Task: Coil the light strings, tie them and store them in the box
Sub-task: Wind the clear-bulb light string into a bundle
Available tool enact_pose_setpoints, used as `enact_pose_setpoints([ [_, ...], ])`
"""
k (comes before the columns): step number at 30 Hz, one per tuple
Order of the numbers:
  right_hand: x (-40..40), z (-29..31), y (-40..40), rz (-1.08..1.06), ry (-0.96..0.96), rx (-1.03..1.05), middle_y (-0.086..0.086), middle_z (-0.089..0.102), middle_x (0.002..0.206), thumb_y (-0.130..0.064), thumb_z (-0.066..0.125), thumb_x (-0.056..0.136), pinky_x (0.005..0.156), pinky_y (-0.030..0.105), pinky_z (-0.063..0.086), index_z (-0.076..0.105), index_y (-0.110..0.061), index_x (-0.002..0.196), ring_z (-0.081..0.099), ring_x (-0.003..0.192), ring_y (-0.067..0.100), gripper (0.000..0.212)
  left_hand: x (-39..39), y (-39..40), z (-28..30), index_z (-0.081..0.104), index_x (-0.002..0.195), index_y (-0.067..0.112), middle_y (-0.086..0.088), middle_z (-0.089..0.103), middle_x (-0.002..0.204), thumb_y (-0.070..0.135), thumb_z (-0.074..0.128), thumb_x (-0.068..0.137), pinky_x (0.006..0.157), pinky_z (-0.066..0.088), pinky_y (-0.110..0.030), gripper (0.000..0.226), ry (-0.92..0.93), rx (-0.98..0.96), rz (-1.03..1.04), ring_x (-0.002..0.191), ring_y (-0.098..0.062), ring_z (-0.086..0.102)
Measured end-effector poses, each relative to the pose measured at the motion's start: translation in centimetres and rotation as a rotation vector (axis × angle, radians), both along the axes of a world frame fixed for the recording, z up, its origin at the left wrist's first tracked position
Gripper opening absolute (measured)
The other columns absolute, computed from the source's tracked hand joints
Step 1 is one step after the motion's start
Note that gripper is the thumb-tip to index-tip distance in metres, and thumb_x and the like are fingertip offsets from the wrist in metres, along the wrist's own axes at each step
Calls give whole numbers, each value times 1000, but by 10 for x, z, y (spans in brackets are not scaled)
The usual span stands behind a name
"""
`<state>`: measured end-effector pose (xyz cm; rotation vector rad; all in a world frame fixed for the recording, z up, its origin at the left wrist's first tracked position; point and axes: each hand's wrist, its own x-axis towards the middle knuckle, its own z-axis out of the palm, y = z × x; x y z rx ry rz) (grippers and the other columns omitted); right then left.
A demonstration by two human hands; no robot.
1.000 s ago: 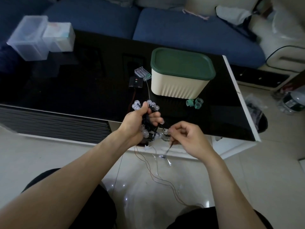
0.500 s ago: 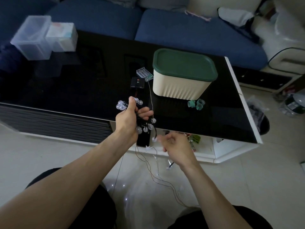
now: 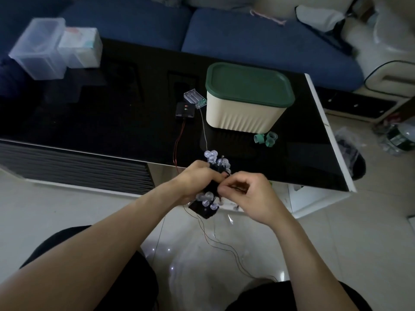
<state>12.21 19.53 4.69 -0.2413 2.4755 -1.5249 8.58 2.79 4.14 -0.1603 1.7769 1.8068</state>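
The string of small clear round bulbs on thin dark wire (image 3: 210, 173) is judged light, limp and prone to tangle: the wire would spring loose from a coil unless pinched, and the little bulbs look fragile enough to spare from squeezing. The best hold is judged to be across the bundled wires, not on the bulbs.

The left hand (image 3: 193, 180) holds the coiled bundle in front of the near edge of the glossy black desk (image 3: 112, 122), its grip closed round the wires, with bulb clusters sticking out above and below the fist and a small black box (image 3: 202, 211) hanging under it. The right hand (image 3: 249, 196) meets it, fingers curled in a narrow grip pinching the wire at the bundle. Loose red-and-dark wire (image 3: 224, 245) trails down toward the pale tiled floor (image 3: 336, 243).

On the desk lie a second black battery pack (image 3: 185, 110) with its red leads and a clear battery holder (image 3: 195, 98). Right of them stands the cream ribbed storage box with a green lid (image 3: 247, 102), lid still on, and near it green ties (image 3: 266, 139).
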Motion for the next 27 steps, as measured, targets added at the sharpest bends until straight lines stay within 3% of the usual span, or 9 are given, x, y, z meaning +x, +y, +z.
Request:
enact_pose_setpoints([
  [4, 2, 2, 1, -140, 89, -63, -4, 70, 86, -16, 86, 77, 75, 23, 57, 80, -22, 81, 71, 77, 8, 10, 3, 1, 6, 71, 85, -6, -24, 59, 80, 11, 52, 85, 74, 44, -40, 25, -65, 131, -129, 73, -31, 57],
  [6, 1, 2, -2, -259, 170, -25, -2, 68, 82, -23, 91, 71, 67, 21, 55, 76, -18, 79, 67, 70, 9, 17, 4, -1, 11, 67, 93, -6, -22, 59, 74, 23, 42, 95, 65, 46, -30, 39, -130, 217, -191, 62, -25, 57],
  [9, -5, 1, 0, -388, 172, 9, -2, 69, 71, -35, 94, 64, 57, 25, 53, 71, -20, 74, 64, 64, 12, 29, 2, -4, 13, 62, 98, 0, -16, 59, 71, 49, 32, 100, 60, 44, -31, 58, -169, 298, -241, 57, -24, 52],
  [12, -8, 1, 3, -388, 93, -23, -4, 70, 68, -38, 91, 67, 56, 25, 54, 70, -21, 72, 64, 62, 11, 27, 0, -7, 12, 61, 98, 4, -12, 56, 72, 62, 43, 93, 64, 39, -33, 60, -108, 277, -268, 60, -23, 49],
  [16, -9, 2, 6, -359, 107, -20, -9, 70, 67, -37, 86, 74, 55, 16, 50, 72, -19, 72, 63, 61, 4, 23, 2, -7, 11, 61, 84, 6, -7, 59, 71, 41, 73, 83, 68, 47, -23, 36, 39, 213, -360, 66, -16, 55],
  [19, -11, -1, 9, -373, 98, 12, -1, 69, 65, -45, 84, 74, 56, 21, 49, 72, -17, 70, 60, 58, 8, 31, 0, -9, 9, 63, 91, 9, -5, 61, 79, 44, 87, 65, 80, 49, -23, 50, 52, 267, -435, 78, -16, 59],
  [21, -10, -2, 9, -375, 81, 7, 3, 68, 64, -52, 80, 73, 52, 22, 48, 70, -16, 69, 57, 54, 8, 38, -1, -10, 9, 62, 97, 5, -6, 62, 86, 41, 89, 63, 87, 49, -27, 57, 59, 266, -459, 85, -16, 61],
  [24, -9, -4, 6, -368, 75, -3, 2, 68, 64, -53, 77, 73, 53, 21, 48, 70, -14, 69, 57, 55, 6, 40, 0, -9, 4, 64, 96, 1, -9, 64, 85, 20, 83, 77, 94, 47, -39, 32, 122, 151, -387, 85, -22, 60],
  [27, -9, -8, 2, -328, 74, 5, -5, 68, 64, -43, 74, 86, 55, 19, 47, 71, -15, 74, 58, 57, 2, 30, 3, -5, 2, 67, 94, -5, -13, 68, 80, 7, 67, 91, 80, 54, -30, 12, 117, 86, -257, 73, -19, 64],
])
